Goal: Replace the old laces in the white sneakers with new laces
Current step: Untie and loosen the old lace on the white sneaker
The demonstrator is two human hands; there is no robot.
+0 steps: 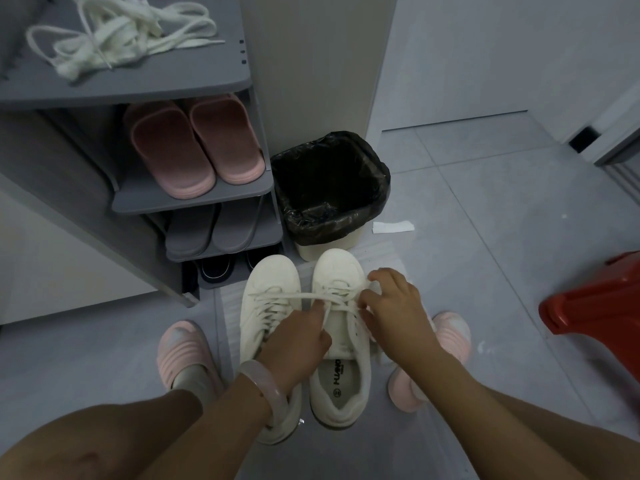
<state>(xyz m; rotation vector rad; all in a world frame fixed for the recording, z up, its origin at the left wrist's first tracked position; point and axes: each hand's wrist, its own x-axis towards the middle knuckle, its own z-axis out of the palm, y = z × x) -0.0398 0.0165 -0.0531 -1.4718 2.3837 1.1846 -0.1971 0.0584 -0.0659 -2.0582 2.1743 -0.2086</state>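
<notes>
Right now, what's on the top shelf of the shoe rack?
A loose tangle of white laces lies on the top shelf. The frame's edge cuts off the shelf's left and back, so anything there can't be seen.

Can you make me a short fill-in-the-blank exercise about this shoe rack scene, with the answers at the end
1. The loose pile of white laces lies on the ______ shelf of the grey shoe rack.
2. The slippers on the shelf just under that pile are ______ in colour.
3. The bin beside the rack is lined with a ______ bag.
4. Both the left hand and the right hand work on the lace of the white sneaker on the person's ______ side.

Answers: top; pink; black; right
</notes>
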